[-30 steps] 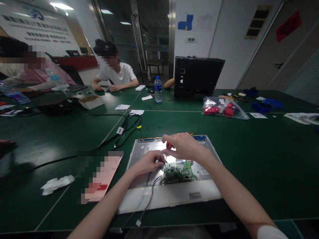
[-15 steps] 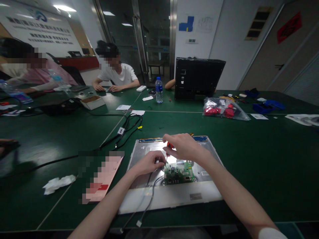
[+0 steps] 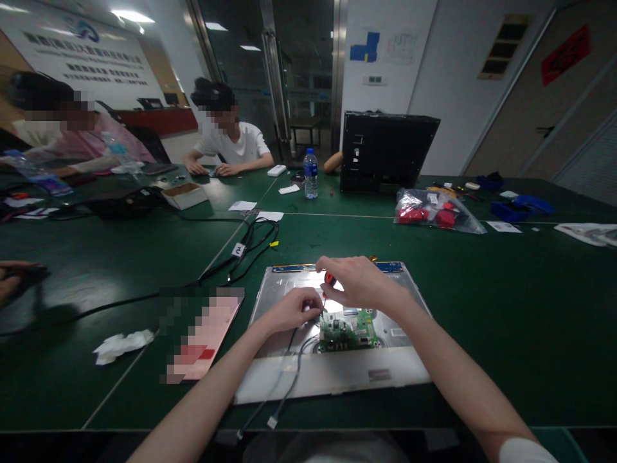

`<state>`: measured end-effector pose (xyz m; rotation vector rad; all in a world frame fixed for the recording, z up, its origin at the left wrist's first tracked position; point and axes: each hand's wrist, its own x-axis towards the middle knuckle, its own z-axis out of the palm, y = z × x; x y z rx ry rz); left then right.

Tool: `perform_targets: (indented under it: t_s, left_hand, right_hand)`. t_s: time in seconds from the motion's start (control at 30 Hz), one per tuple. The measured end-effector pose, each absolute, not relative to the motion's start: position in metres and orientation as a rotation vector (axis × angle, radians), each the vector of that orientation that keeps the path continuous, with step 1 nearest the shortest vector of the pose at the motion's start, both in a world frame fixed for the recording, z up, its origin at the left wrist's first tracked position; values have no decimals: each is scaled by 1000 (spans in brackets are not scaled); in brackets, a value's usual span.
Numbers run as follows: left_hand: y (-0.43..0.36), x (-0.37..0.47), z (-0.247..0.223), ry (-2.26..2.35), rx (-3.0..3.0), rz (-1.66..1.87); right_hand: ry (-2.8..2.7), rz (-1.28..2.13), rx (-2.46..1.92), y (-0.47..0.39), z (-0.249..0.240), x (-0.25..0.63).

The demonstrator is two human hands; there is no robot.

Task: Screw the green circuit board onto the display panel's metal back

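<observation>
A green circuit board (image 3: pixel 349 330) lies on the silver back of a flat display panel (image 3: pixel 405 360). My right hand (image 3: pixel 354 281) is closed around a red and black screwdriver (image 3: pixel 330 279) above the board. Its thin shaft points down at the board's upper left corner. My left hand (image 3: pixel 297 310) is beside that corner, fingers pinched near the screwdriver's tip; whether anything small is between them is hidden. Grey cables (image 3: pixel 296 379) with white plugs run from near the board over the panel's front edge.
Left of the panel lies a pink flat item (image 3: pixel 219 328), with a crumpled tissue (image 3: pixel 123 346) farther left. Black cables (image 3: pixel 245 247) cross the green table. Beyond are a water bottle (image 3: pixel 311 175), a black monitor (image 3: pixel 389 151) and a plastic bag with red items (image 3: pixel 436 212). Other people sit across.
The camera view has shifted slightly, so the scene sits a little farther right. Both hands stay at the board's upper left corner, and the screwdriver remains in my right hand.
</observation>
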<state>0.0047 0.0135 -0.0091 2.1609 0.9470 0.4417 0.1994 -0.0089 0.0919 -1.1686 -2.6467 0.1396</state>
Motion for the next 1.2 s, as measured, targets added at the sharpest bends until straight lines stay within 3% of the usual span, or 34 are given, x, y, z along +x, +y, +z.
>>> perform_targets:
  t_s: [1.2]
  left_hand:
    - [9, 6, -4, 972, 2168, 408]
  right_hand:
    - [-2706, 12, -1249, -16, 97, 201]
